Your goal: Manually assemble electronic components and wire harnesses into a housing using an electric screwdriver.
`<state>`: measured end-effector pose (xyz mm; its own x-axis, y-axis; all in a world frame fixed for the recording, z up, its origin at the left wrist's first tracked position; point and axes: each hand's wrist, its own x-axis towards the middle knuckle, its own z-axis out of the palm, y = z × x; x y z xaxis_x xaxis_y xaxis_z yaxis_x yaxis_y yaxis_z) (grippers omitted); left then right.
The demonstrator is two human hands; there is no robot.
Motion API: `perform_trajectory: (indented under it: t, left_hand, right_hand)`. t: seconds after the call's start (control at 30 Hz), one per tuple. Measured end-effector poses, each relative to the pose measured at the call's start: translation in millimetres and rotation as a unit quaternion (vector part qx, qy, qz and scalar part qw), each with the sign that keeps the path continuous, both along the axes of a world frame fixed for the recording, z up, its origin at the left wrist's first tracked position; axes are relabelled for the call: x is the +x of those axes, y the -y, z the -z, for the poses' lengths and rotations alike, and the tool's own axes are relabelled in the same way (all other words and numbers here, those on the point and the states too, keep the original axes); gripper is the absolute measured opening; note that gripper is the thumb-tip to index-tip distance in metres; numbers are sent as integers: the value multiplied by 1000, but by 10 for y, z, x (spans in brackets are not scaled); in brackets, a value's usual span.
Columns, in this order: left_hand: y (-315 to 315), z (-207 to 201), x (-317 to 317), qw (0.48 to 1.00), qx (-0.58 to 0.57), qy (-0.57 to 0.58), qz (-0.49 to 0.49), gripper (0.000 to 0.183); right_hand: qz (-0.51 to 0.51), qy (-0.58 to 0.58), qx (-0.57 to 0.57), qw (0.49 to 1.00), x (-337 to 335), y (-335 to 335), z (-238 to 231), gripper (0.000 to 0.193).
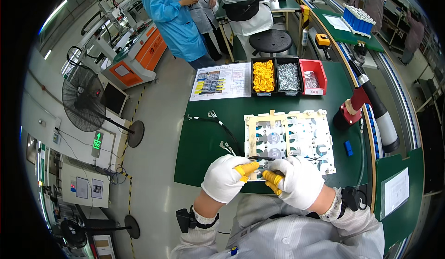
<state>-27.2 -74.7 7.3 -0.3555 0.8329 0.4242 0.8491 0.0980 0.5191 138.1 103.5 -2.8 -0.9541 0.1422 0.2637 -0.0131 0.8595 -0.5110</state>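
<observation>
Both my hands wear white gloves with yellow covers on some fingers. My left hand [225, 179], at the near left corner of the white battery-module frame [287, 115], is closed on a black cable [261, 158]. My right hand [299, 182], closed over the frame's near edge, has the other side of that cable at its fingers. The span between the hands shows; the grip itself is partly hidden. White-sleeved wire ends with metal terminals [227, 148] stick out beside my left hand. Another dark cable branch [218, 121] lies on the green mat left of the frame.
Beyond the frame stand a bin of yellow pieces [263, 77], a bin of screws [288, 77] and a red bin [313, 76], beside a printed sheet [220, 82]. On the right are a red-and-black power tool [348, 113], a blue block [348, 148] and a conveyor. Several people stand ahead.
</observation>
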Motion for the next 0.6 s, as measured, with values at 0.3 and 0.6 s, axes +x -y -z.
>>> perform_trajectory:
  t: [0.3, 0.6]
  left_hand:
    - [15, 0, -47, 996, -19, -81, 24, 33]
    - [-15, -66, -53, 994, -39, -101, 36, 33]
  right_hand:
    - [4, -5, 27, 1000, -2, 50, -47, 23]
    - [2, 15, 81, 997, 20, 66, -48, 25]
